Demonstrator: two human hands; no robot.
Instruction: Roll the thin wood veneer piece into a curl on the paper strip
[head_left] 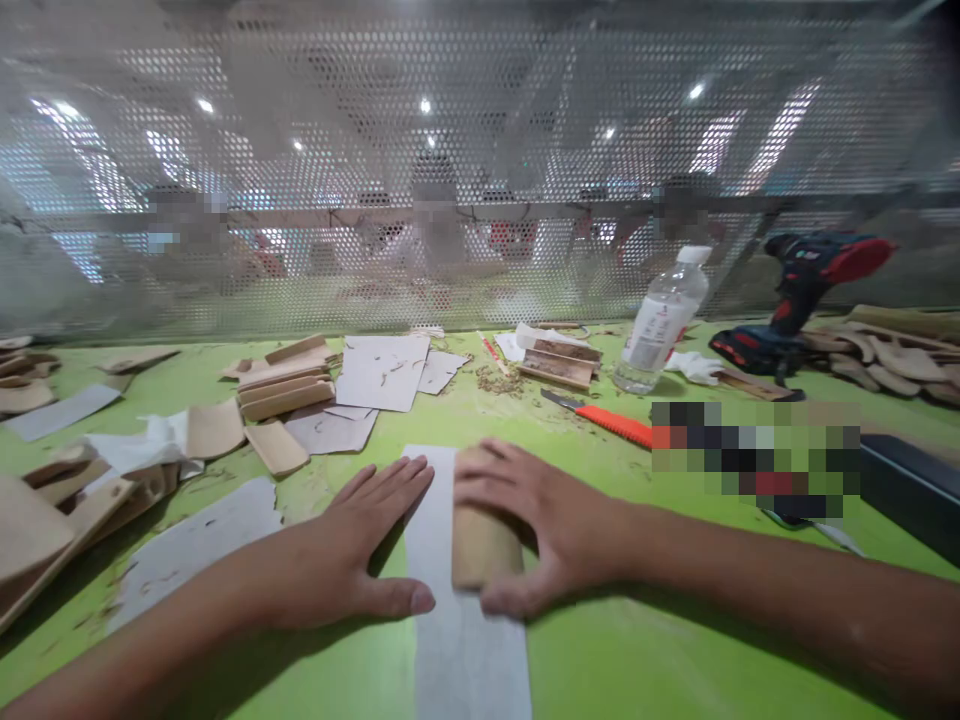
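A long pale strip of paper or sandpaper (469, 650) lies on the green table (345, 670), running toward me. On its right part rests a curved piece of bamboo or wood (484, 550). My right hand (536, 515) is wrapped over that piece, thumb at its near end and fingers across its far end. My left hand (364, 540) lies with fingers spread, its fingertips and thumb tip on the strip's left edge, holding nothing. The two hands are apart.
Curved wood pieces (277, 448) and papers (382, 370) lie left and ahead. An orange-handled knife (615, 424), a water bottle (664, 325) and a power drill (799, 290) are right of centre. A perforated metal screen (465, 130) stands behind, with people beyond.
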